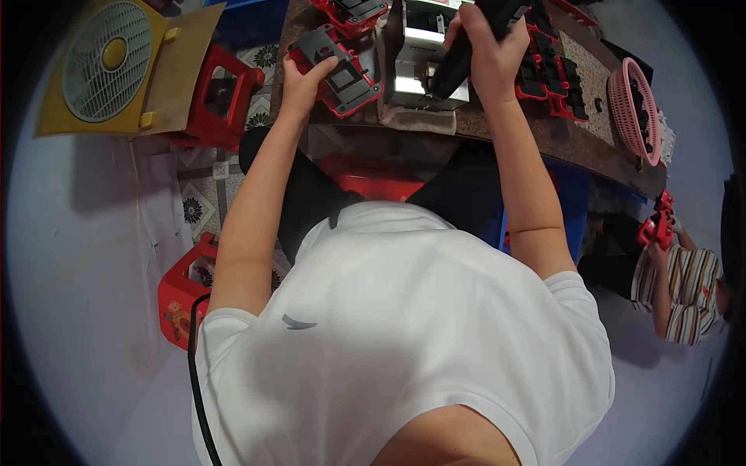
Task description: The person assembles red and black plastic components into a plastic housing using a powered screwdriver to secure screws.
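Observation:
My left hand grips a red and black plastic part by its left side, thumb laid over its dark face. My right hand is wrapped round a thick black handheld tool, which looks like an electric screwdriver. The tool slants down to the left, its lower end at a shiny metal fixture between my hands. Whether its tip touches the fixture I cannot tell. Another red and black part lies beyond my left hand, at the table's far side.
More red and black parts lie right of my right hand on the table. A pink basket holding dark pieces stands at the right edge. A yellow fan and red stools are at left. At far right, a person holds red parts.

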### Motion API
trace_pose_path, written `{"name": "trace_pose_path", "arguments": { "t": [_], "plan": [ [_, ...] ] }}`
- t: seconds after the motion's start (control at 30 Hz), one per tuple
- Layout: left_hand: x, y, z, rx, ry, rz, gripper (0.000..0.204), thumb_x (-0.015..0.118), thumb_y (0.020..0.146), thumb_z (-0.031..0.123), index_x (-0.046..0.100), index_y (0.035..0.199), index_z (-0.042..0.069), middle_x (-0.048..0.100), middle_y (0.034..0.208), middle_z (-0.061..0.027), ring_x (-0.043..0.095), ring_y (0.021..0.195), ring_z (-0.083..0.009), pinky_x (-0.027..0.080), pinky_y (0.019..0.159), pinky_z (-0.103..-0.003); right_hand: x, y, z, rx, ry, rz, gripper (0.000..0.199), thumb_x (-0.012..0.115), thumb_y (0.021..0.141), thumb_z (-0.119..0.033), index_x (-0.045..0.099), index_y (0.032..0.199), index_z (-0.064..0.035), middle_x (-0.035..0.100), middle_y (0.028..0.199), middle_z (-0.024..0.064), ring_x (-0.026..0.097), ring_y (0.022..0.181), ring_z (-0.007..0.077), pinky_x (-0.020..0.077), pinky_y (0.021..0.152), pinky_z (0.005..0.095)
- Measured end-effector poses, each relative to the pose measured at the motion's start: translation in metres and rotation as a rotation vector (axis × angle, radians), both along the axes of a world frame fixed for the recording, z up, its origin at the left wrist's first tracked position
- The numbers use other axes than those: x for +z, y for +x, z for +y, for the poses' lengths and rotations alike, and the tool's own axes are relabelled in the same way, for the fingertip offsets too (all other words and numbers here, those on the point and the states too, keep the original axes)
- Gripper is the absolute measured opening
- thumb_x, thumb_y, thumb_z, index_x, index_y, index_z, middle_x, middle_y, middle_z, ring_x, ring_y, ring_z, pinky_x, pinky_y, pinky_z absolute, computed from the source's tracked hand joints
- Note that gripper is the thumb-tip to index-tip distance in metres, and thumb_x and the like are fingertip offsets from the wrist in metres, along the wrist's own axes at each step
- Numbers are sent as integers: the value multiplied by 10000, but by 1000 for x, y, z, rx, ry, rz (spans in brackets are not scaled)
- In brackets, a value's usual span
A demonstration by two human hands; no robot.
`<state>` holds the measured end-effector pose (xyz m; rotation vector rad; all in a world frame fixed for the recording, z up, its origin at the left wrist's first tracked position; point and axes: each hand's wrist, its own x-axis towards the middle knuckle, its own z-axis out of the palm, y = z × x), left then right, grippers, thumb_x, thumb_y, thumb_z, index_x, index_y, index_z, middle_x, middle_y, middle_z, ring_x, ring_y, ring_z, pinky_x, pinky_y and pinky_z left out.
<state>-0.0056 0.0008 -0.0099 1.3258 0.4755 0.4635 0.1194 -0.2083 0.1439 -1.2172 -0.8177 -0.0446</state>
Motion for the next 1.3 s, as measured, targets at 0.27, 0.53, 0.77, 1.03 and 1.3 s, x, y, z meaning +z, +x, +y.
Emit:
{"name": "trace_pose_path", "arguments": {
  "t": [0.27,0.53,0.77,1.03,1.3],
  "plan": [
    [1,12,10,-35,-62,-42,704,808,706,182,345,1213,29,552,1136,-121,568,1032,-194,460,909,-326,13,-65,59,162,241,-37,386,726,848,-264,501,1046,-21,598,724,75,562,550,123,481,487,266],
    [4,11,6,-6,-50,-90,696,803,701,169,346,1201,9,564,1113,-123,574,1020,-182,464,907,-324,-12,-60,74,169,98,-256,243,749,778,-41,542,902,-17,609,688,19,594,606,92,476,553,219],
    [-17,20,21,-36,89,-115,728,776,726,268,355,1259,6,565,1151,-110,567,1049,-187,466,900,-325,-6,-79,87,135,-91,-395,556,844,681,-172,510,1087,7,662,853,58,652,724,132,528,672,248],
    [1,10,2,2,18,-73,706,796,719,234,373,1238,12,555,1150,-108,560,1047,-181,455,911,-326,-5,-61,75,10,0,-516,457,833,698,-131,535,1023,-12,645,813,45,634,680,113,518,608,243],
    [8,10,2,-25,-96,-21,685,790,730,182,348,1230,26,546,1132,-114,565,1029,-196,464,905,-328,8,-9,3,-49,-9,-359,295,744,795,-93,509,960,-25,596,704,28,573,579,99,464,511,242]
  ]
}}
